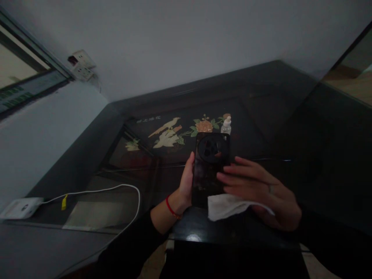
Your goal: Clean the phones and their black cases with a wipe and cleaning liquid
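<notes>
A dark smartphone [207, 176] is held up over the table, its back with a round camera bump facing me. My left hand [186, 182] grips it along the left edge, thumb upright beside it; the other fingers are hidden behind the phone. Over the lower right of the phone's back lies my right hand [261, 190], fingers stretched out and close to its surface. A white cloth [228, 205] hangs beneath that hand, tucked between the palm and the thumb. Just beyond the phone's top edge stands a small clear dropper bottle [226, 126] with a white top.
The glossy dark table [261, 135] has a bird-and-flower picture [168, 133] on it. At the left, a white device [23, 208] trails a white cable [116, 187] bearing a yellow tag [64, 202]. Wall sockets [83, 64] sit in the far left corner.
</notes>
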The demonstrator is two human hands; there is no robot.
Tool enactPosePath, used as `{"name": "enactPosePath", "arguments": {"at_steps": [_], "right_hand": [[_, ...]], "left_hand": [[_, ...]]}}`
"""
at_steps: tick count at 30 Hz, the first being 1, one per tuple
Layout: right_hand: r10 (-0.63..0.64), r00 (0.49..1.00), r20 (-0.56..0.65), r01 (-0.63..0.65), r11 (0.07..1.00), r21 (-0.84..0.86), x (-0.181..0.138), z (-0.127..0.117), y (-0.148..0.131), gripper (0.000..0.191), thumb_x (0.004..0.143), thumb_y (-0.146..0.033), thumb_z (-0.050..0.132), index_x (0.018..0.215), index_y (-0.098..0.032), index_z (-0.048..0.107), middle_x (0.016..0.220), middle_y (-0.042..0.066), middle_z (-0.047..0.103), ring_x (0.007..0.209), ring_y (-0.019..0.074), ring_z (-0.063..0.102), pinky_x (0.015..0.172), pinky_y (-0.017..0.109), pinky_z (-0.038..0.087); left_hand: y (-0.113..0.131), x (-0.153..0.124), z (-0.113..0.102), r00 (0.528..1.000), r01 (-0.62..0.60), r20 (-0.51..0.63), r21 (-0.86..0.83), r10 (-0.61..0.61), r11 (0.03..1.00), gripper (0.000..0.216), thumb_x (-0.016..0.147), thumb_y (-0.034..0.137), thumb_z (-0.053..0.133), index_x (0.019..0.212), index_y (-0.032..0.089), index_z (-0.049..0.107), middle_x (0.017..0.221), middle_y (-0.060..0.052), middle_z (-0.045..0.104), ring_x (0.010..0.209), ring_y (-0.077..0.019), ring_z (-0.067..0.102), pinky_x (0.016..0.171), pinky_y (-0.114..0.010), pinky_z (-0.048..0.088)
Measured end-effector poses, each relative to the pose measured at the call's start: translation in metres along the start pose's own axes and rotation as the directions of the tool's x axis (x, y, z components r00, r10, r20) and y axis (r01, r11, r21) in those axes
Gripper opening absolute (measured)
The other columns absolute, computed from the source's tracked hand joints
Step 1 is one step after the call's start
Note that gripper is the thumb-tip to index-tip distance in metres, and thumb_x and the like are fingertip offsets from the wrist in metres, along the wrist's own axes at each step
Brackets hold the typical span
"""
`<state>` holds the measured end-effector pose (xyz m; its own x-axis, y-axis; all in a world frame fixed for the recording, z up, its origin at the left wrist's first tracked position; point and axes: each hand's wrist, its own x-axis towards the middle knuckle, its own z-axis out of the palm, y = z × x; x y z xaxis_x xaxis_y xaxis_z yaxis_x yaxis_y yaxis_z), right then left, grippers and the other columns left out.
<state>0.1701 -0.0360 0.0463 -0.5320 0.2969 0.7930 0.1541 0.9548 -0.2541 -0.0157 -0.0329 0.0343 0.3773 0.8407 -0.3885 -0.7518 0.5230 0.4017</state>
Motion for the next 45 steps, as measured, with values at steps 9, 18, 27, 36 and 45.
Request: {"name": "enactPosePath", "arguments": {"at_steps": [9,18,27,36,45], "right_hand": [[-0.058,0.995,0.078,0.075,0.966,-0.246,0.001,0.004,0.012,0.03,0.097,-0.027,0.044,0.116,-0.012,0.062,0.12,0.012,0.067,0.124,0.0226,0.054,0.102,0.046,0.049],[-0.06,0.975,0.212,0.112,0.964,-0.243,0.002,0.003,0.012,0.027,0.094,-0.022,0.049,0.115,-0.011,0.063,0.126,0.011,0.064,0.135,0.0291,0.041,0.102,0.053,0.046],[-0.063,0.975,0.214,0.11,0.97,-0.218,-0.002,0.008,0.013,0.029,0.094,-0.018,0.043,0.116,-0.013,0.062,0.124,0.009,0.065,0.127,0.0237,0.05,0.104,0.049,0.044],[-0.044,0.978,0.205,0.078,0.984,-0.16,-0.004,0.011,0.013,0.028,0.095,-0.014,0.042,0.114,-0.014,0.063,0.122,0.009,0.067,0.124,0.0238,0.051,0.101,0.049,0.046],[-0.042,0.98,0.195,0.064,0.992,-0.105,-0.007,0.016,0.014,0.03,0.095,-0.01,0.039,0.114,-0.012,0.063,0.121,0.011,0.067,0.133,0.0236,0.045,0.103,0.048,0.045]], "left_hand": [[-0.005,0.0,-0.001,0.988,0.148,0.046,-0.028,-0.146,0.989,0.067,0.089,0.061,0.035,0.126,0.01,0.059,0.102,-0.013,0.07,0.088,-0.0241,0.066,0.087,-0.035,0.046],[-0.001,0.0,-0.001,0.99,0.139,0.017,-0.016,-0.139,0.99,0.072,0.086,0.066,0.035,0.124,0.011,0.061,0.094,-0.012,0.07,0.072,-0.0203,0.063,0.076,-0.032,0.047],[-0.004,0.006,-0.011,0.993,0.098,0.064,-0.017,-0.097,0.995,0.075,0.082,0.07,0.042,0.121,0.009,0.062,0.082,-0.009,0.067,0.061,-0.0151,0.055,0.067,-0.028,0.043],[-0.003,0.003,-0.008,0.987,0.144,0.076,-0.015,-0.142,0.989,0.079,0.084,0.072,0.031,0.117,0.008,0.064,0.073,-0.008,0.064,0.058,-0.0152,0.052,0.064,-0.028,0.04],[-0.003,0.002,-0.005,0.993,0.115,0.005,0.029,-0.115,0.993,0.073,0.089,0.064,0.027,0.123,0.009,0.061,0.086,-0.012,0.069,0.057,-0.0151,0.054,0.061,-0.028,0.04]]}}
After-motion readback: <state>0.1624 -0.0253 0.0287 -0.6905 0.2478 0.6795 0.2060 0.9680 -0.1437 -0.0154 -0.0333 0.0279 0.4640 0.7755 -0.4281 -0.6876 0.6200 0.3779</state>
